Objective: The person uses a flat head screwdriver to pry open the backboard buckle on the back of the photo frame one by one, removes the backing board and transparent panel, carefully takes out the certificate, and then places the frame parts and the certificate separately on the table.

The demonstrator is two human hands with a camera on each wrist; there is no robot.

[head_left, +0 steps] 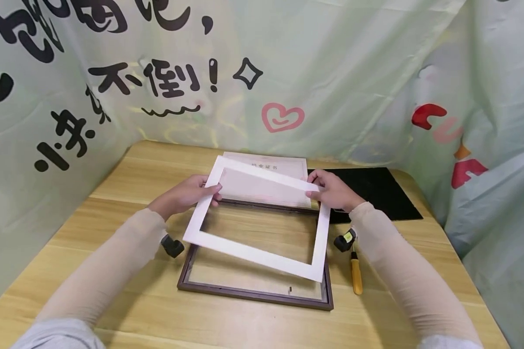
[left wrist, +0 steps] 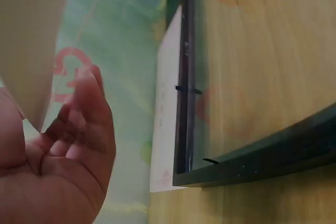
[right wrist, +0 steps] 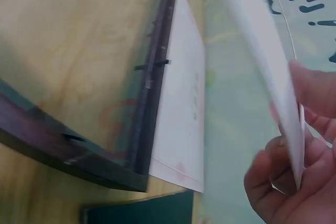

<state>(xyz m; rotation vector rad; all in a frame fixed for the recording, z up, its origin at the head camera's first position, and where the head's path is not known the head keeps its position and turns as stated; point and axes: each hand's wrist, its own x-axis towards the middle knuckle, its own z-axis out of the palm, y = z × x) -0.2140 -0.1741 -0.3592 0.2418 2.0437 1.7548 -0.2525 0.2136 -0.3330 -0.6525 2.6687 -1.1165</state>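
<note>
A white mat board [head_left: 253,255] with a rectangular window is held tilted above a dark brown picture frame [head_left: 253,297]. My left hand [head_left: 185,195] pinches the mat's upper left side, thumb on its near face. At the upper right corner, my right hand [head_left: 335,193] grips it between thumb and fingers. In the right wrist view the mat [right wrist: 273,66] shows nearly edge-on in the fingers. The picture frame lies flat, apart from both hands, with small dark tabs along its inner edge. Glass in it reflects the backdrop in the left wrist view.
Behind the frame lies a pale pink certificate [head_left: 266,167], partly covered by the mat. A black board [head_left: 375,189] rests at the back right. A screwdriver [head_left: 356,276] with a yellow handle lies right of the frame. Printed cloth [head_left: 332,72] hangs around the wooden table [head_left: 135,271].
</note>
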